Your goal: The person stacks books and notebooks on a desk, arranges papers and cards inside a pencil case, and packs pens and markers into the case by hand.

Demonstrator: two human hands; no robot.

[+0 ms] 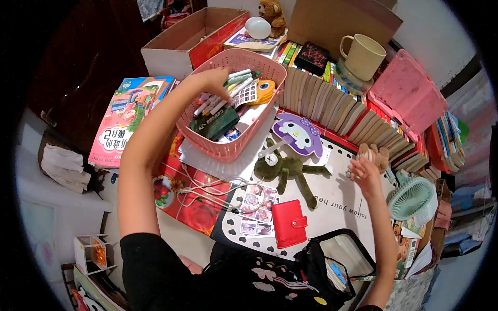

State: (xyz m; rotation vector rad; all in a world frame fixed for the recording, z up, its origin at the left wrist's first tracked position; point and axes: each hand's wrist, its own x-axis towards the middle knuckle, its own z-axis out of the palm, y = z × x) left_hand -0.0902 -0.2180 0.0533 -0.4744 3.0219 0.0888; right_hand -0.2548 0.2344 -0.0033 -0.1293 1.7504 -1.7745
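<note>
My left hand [213, 84] reaches over the rim into a pink basket [228, 150], above a bundle of markers [239, 83]. Its fingers are bent down and apart; whether they touch the markers I cannot tell. Also in the basket are a dark green pouch [215, 124] and a yellow-orange item [265, 92]. To the right, my right hand [367, 179] is loosely curled, fingers apart, beside a small brown plush toy [381, 156]. Between the hands lie a green plush toy [282, 168] and a purple cartoon-character fan [300, 136].
A red wallet [289, 224], sticker sheets [258, 207] and a white cable [199, 189] lie near the front. An unzipped black bag [324, 259] is close to my body. Book rows [327, 101], a cream mug [365, 57] and a green mini fan [411, 198] line the back and right.
</note>
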